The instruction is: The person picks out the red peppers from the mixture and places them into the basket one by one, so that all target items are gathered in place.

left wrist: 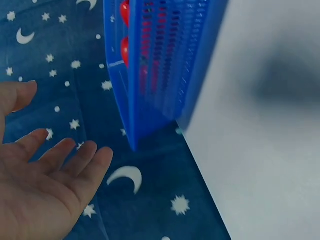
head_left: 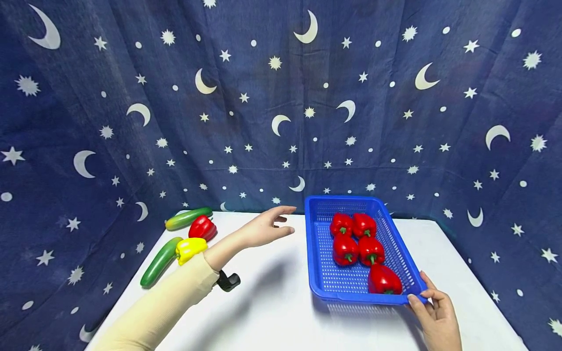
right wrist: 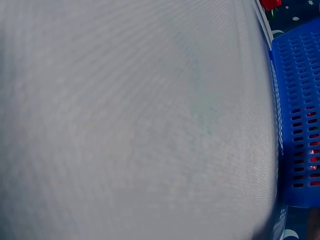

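A blue plastic basket [head_left: 312, 258] with pierced walls stands on the right half of the table, holding several red bell peppers [head_left: 345, 249]. At its near right corner, my right hand [head_left: 439, 314] grips the rim, thumb on top and fingers round the outside. My left hand [head_left: 269, 228] hovers to the left of the basket, fingers extended toward it and nothing in the grasp. The left wrist view shows that same hand [left wrist: 45, 192] with palm visible and fingers apart, beside the basket [left wrist: 132, 100]. In the right wrist view only the basket's pierced side [right wrist: 295, 90] shows at the edge.
On the white table's [head_left: 263, 317] left side lie a yellow bell pepper [head_left: 190, 249], a red bell pepper [head_left: 202, 228], a green cucumber [head_left: 160, 263] and a green-and-yellow one [head_left: 188, 219]. A dark blue curtain [head_left: 259, 146] with moons and stars hangs around the table.
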The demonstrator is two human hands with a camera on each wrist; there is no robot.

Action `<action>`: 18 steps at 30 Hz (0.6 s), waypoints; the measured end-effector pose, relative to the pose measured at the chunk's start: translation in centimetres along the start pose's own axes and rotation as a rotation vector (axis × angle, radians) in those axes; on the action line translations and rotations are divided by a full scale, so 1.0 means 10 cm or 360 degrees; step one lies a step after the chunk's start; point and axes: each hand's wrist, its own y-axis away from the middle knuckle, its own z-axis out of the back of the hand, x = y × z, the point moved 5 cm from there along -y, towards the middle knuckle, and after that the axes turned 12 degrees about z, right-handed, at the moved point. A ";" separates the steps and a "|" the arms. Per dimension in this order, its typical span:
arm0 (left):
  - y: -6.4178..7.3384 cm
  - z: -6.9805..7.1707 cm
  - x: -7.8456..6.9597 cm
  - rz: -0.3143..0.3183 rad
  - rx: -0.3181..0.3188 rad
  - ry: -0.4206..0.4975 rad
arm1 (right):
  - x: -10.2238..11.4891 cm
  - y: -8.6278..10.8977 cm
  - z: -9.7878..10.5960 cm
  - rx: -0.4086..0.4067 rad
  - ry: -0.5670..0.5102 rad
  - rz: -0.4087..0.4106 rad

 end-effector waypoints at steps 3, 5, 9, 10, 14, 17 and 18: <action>0.03 0.08 0.10 0.0029 -0.0067 -0.0035 | -0.01 0.00 -0.01 0.0002 -0.0023 0.0013; 0.04 0.13 0.18 0.0057 -0.0112 -0.0069 | -0.01 0.00 0.00 0.0003 -0.0036 0.0022; 0.08 0.24 0.32 0.0115 -0.0190 -0.0105 | -0.01 0.00 0.00 0.0004 -0.0056 0.0032; 0.09 0.27 0.36 0.0130 -0.0209 -0.0113 | -0.01 0.00 0.00 0.0002 -0.0059 0.0030; 0.11 0.38 0.52 0.0187 -0.0292 -0.0133 | -0.01 0.01 -0.01 0.0002 -0.0045 0.0015; 0.13 0.46 0.63 0.0218 -0.0359 -0.0150 | 0.00 0.01 -0.01 0.0004 -0.0028 0.0003; 0.14 0.49 0.66 0.0227 -0.0378 -0.0157 | 0.00 0.01 -0.01 0.0002 -0.0028 0.0003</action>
